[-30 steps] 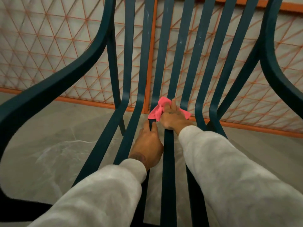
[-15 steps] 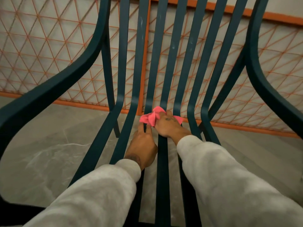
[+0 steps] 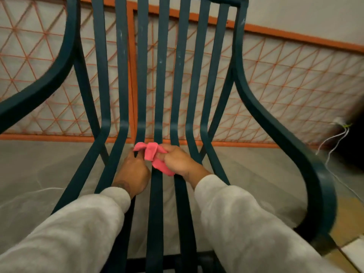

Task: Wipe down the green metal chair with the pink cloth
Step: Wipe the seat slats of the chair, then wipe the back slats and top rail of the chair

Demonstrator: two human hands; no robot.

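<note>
The green metal chair (image 3: pixel 159 79) fills the view, its long slats running from the backrest down into the seat. A bunched pink cloth (image 3: pixel 154 157) lies against the middle slats where back and seat meet. My right hand (image 3: pixel 180 161) grips the cloth from the right, fingers curled around it. My left hand (image 3: pixel 133 170) rests on a seat slat just left of it, and its fingertips pinch the cloth's left end. Both arms wear pale grey sleeves.
Curved armrests (image 3: pixel 283 133) rise on both sides. Behind the chair stands an orange lattice railing (image 3: pixel 285 79) against a pale wall. Grey marble floor (image 3: pixel 33 166) shows through the slats. White cables (image 3: pixel 332 142) hang at the right.
The view has tilted up, showing more of the backrest. My right hand has drawn the cloth back toward me along the slats, and my left fingertips now touch the cloth.
</note>
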